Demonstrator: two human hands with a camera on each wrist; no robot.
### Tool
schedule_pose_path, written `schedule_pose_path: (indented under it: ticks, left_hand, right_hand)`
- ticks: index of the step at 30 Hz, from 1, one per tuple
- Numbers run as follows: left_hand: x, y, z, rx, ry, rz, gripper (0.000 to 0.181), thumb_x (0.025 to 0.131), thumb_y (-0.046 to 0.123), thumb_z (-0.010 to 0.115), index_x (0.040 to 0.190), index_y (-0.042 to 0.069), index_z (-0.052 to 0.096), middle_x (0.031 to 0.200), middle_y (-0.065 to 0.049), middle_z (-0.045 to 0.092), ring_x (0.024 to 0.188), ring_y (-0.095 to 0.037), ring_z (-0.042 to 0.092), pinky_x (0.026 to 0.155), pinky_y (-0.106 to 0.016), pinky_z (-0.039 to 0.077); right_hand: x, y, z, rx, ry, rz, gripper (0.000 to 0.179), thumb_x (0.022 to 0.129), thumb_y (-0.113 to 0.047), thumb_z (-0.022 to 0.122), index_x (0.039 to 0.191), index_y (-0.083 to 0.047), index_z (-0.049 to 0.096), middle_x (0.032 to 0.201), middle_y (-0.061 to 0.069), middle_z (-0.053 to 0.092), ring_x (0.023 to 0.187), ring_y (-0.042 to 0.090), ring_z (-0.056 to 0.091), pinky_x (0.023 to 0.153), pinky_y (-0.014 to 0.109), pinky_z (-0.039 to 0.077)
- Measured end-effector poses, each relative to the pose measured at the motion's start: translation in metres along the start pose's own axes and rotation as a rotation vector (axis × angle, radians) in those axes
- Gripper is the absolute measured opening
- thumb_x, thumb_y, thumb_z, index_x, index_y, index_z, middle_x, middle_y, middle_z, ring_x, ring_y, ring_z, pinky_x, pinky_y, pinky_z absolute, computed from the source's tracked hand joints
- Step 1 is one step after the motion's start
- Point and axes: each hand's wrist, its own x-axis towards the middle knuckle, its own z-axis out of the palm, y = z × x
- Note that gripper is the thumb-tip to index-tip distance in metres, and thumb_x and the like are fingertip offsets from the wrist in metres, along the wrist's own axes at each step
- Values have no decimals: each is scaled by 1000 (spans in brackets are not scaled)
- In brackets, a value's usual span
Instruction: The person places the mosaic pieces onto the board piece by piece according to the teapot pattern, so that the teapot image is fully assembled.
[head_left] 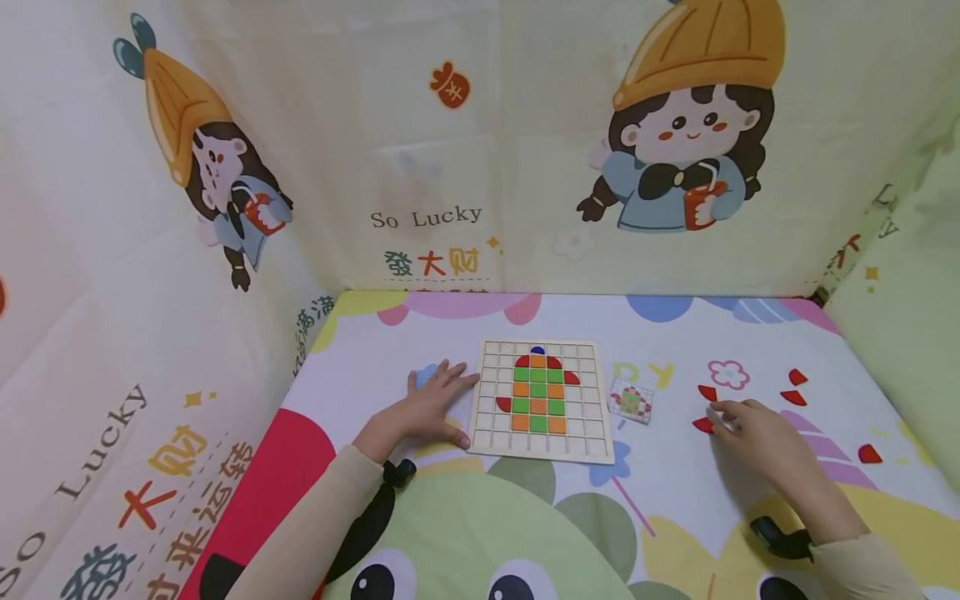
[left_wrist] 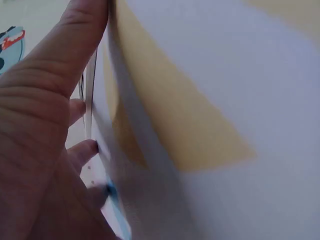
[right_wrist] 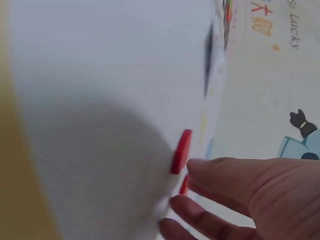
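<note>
A square gridded board (head_left: 540, 446) lies on the table, with green, orange and red tiles and one blue piece set in a turtle-like figure. My left hand (head_left: 433, 408) is at its left side, fingers spread, with the index fingertip and thumb at the edge. In the left wrist view the thumb (left_wrist: 55, 55) looms large beside the board's thin edge. To the right, my right hand (head_left: 761, 433) reaches over a red curved-edge piece (head_left: 702, 425). In the right wrist view the thumb tip is beside that red piece (right_wrist: 182, 151), and no piece shows between the fingers.
A small pattern card (head_left: 632, 401) lies right of the board. Another red piece (head_left: 707, 392) is just beyond the right hand; more lie farther right, including one red piece (head_left: 870, 454) near the right edge. Printed cloth walls (head_left: 525, 167) stand behind and beside the table.
</note>
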Motion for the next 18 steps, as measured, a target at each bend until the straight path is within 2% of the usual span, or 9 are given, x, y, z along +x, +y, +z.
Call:
schedule_pose_path:
  ticks: [3, 7, 11, 13, 15, 18]
  left_hand:
    - [1, -2, 1, 11, -10, -32, 118, 68, 69, 86, 164, 37, 26, 176, 0, 10, 160, -42, -5, 111, -85, -1]
    - [2, -2, -1, 3, -21, -57, 117, 66, 68, 88, 163, 40, 28, 176, 1, 9, 160, -44, -6, 110, -86, 0]
    - [3, 0, -2, -2, -32, -62, 117, 67, 67, 88, 163, 40, 28, 176, 1, 9, 160, -44, -6, 109, -87, 1]
    - [3, 1, -3, -1, -39, -64, 117, 67, 67, 88, 163, 40, 27, 176, 1, 8, 160, -44, -6, 109, -87, 1]
    - [2, 2, -3, 1, -44, -67, 117, 67, 67, 88, 163, 40, 27, 176, 1, 7, 160, -44, -6, 109, -87, 1]
    - [1, 4, -4, -5, -43, -68, 118, 67, 65, 89, 163, 39, 27, 176, 0, 7, 160, -44, -6, 109, -87, 1]
  right_hand:
    - [-1, 2, 2, 42, 7, 17, 36, 89, -13, 77, 119, 6, 71, 105, 28, 67, 92, 43, 63, 79, 59, 56]
    - [1, -1, 6, 91, -5, 23, 25, 88, -9, 78, 109, 4, 75, 93, 16, 71, 84, 32, 62, 76, 52, 57]
    - [3, -5, 7, 145, -37, 47, 15, 89, -7, 76, 103, 0, 75, 93, 14, 72, 84, 28, 61, 77, 49, 58]
    - [3, -9, 6, 166, -40, 47, 18, 90, -9, 76, 105, 1, 74, 94, 13, 71, 84, 27, 61, 76, 48, 59]
    - [2, -15, 8, 175, -24, 22, 23, 89, -14, 78, 107, 0, 74, 93, 10, 71, 84, 25, 62, 75, 44, 58]
    - [1, -27, 13, 179, -20, -79, 31, 85, -21, 84, 109, -3, 74, 92, 4, 69, 80, 19, 60, 71, 36, 53]
